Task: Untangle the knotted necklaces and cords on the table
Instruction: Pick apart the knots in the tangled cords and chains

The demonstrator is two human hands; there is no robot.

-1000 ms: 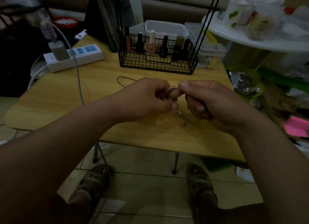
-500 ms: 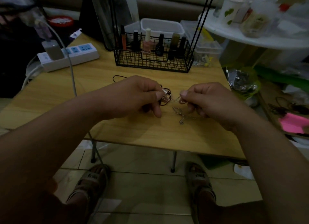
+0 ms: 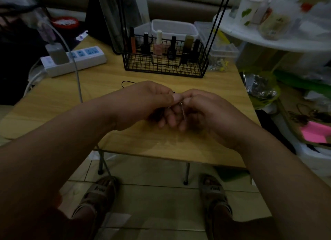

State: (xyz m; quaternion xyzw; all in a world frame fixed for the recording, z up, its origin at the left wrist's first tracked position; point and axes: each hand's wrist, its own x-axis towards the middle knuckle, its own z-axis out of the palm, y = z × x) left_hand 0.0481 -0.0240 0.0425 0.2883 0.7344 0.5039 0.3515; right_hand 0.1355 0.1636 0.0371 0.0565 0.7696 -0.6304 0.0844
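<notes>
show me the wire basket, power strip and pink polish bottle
wire basket (image 3: 164, 69): head view, front mesh wall
power strip (image 3: 89, 52): head view, socket face
pink polish bottle (image 3: 157, 50): head view, pink body

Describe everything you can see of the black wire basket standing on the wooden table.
The wire basket is a black, rectangular, open-topped box of thin metal-looking mesh. It stands upright on the far part of the wooden table, nothing gripping it. Inside, a row of small bottles stands upright, looking like nail polish. A clear plastic box sits just behind it; contact cannot be judged.
</notes>
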